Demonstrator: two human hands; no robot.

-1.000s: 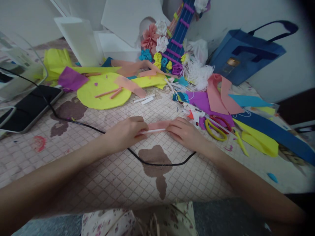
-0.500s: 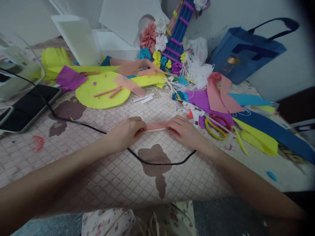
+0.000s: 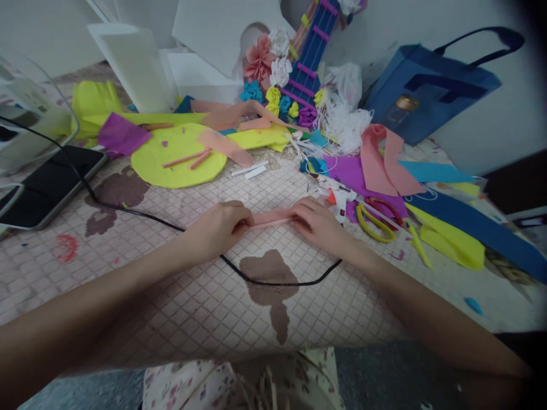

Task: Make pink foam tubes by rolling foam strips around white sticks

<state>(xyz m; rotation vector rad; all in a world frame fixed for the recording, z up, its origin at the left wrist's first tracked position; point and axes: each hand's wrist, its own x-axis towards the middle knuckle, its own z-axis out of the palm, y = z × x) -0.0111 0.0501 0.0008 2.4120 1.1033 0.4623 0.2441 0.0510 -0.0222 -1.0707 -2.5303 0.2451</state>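
Between my hands a narrow pink paper strip [image 3: 272, 218] lies across the middle of the table, with a pale, rolled-looking front edge. My left hand [image 3: 220, 228] is closed on its left end, fingertips pressed down together. At the right end my right hand [image 3: 318, 225] pinches the strip in the same way. Both fingertips hide the ends of the strip. A black cable [image 3: 277, 283] runs beneath both forearms and loops in front of the strip. Beyond my hands, two thin pink rolled sticks [image 3: 186, 159] lie on a yellow paper disc [image 3: 171, 173].
To the right sit a white glue gun [image 3: 339, 196], yellow-and-red-handled scissors [image 3: 376, 225] and paper strips in blue [image 3: 478, 228] and pink. A phone [image 3: 47, 185] lies left. Behind stand a decorated blue guitar-shaped craft [image 3: 310, 57] and a blue bag [image 3: 436, 94].
The pink strip's front edge looks slightly more turned over, and my right fingertips have shifted a little. The view has moved only slightly; the other things stay put.
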